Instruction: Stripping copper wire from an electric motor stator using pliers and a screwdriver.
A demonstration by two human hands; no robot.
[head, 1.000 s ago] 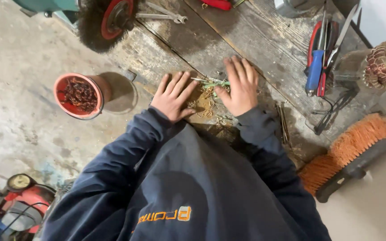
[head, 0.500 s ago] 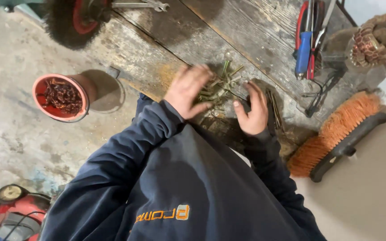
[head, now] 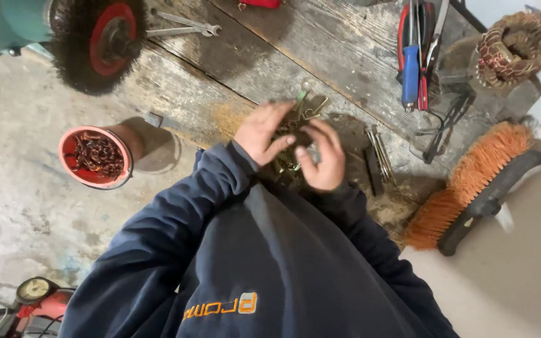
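Both hands cup a tangle of thin greenish wire scraps (head: 295,122) just above the worn wooden workbench (head: 245,69). My left hand (head: 262,133) closes on the bundle from the left, fingers curled over its top. My right hand (head: 322,156) presses in from the right and below, fingers bent around the scraps. A few wire ends stick out past the fingers toward the bench. My dark blue sleeves hide the bench edge below the hands.
A red bucket (head: 95,158) of coiled copper wire stands on the concrete floor at left. A wire wheel brush (head: 98,40) and wrenches (head: 183,26) lie at the bench's back. Pliers and screwdrivers (head: 416,56), a wound motor stator (head: 515,47) and an orange broom head (head: 477,181) sit at right.
My hands were spread flat on the scraps a second ago. They have gathered the wire bits together and lifted them into a bundle held between both palms.
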